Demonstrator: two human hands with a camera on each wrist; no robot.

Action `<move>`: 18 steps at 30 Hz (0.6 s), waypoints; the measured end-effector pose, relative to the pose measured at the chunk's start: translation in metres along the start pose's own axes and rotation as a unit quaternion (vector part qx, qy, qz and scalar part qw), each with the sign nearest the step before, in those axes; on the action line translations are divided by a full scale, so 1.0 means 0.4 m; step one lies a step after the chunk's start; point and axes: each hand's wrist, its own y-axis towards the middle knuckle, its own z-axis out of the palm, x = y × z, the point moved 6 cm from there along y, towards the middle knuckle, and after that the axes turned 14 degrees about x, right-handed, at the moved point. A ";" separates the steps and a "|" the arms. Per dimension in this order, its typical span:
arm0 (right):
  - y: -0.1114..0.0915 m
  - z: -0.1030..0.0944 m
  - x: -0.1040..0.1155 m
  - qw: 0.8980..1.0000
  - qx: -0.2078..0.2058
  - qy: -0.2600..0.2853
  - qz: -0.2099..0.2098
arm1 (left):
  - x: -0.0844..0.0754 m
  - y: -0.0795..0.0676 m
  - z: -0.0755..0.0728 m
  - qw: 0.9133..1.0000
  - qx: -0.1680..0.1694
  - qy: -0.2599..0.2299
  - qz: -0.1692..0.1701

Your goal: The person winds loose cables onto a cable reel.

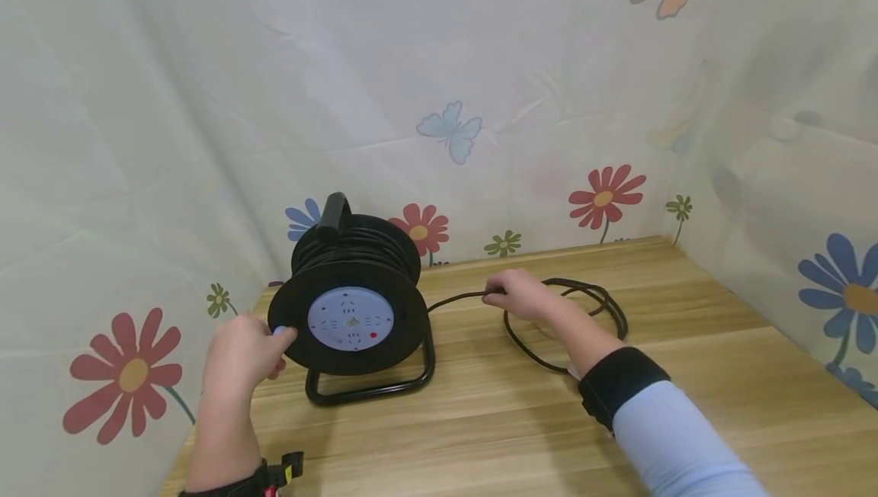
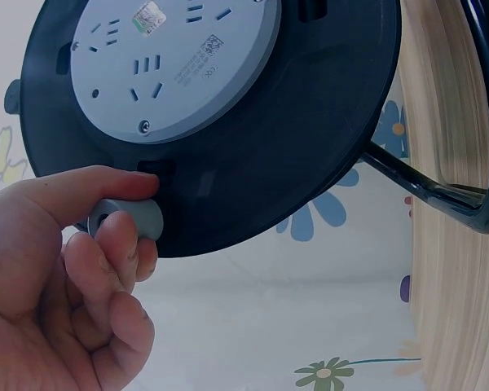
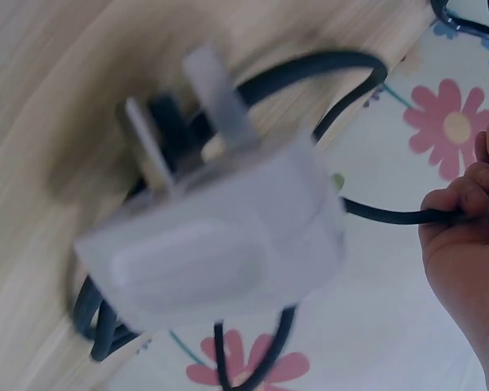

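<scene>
A black cable reel (image 1: pixel 411 329) stands on its tubular frame, with a pale socket panel (image 1: pixel 351 319) on its front disc. My left hand (image 1: pixel 243 352) pinches the small grey crank knob (image 2: pixel 138 218) at the disc's left edge, thumb on one side and curled fingers on the other. To the right of the reel, my right hand (image 1: pixel 524 295) grips the black cable (image 1: pixel 456 299) running out of the drum. Beyond that hand the cable lies in loose loops (image 1: pixel 610 306). A white plug (image 3: pixel 220 236) with metal prongs looms close in the right wrist view.
Reel and loops rest on a wood-grain table (image 1: pixel 480 421). A pale curtain (image 1: pixel 480 40) printed with flowers and butterflies hangs behind and at both sides. The reel's carrying handle (image 1: pixel 334 215) sticks up at the top. Black bands circle both wrists.
</scene>
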 end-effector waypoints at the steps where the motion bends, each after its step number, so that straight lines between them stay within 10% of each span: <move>1: -0.007 -0.007 -0.007 1.000 -0.003 0.001 0.003 | 0.000 0.001 0.001 1.000 0.002 0.001 -0.001; 18: -0.098 -0.099 -0.121 0.996 -0.062 -0.051 0.040 | 0.002 0.001 0.006 1.000 0.007 0.007 -0.013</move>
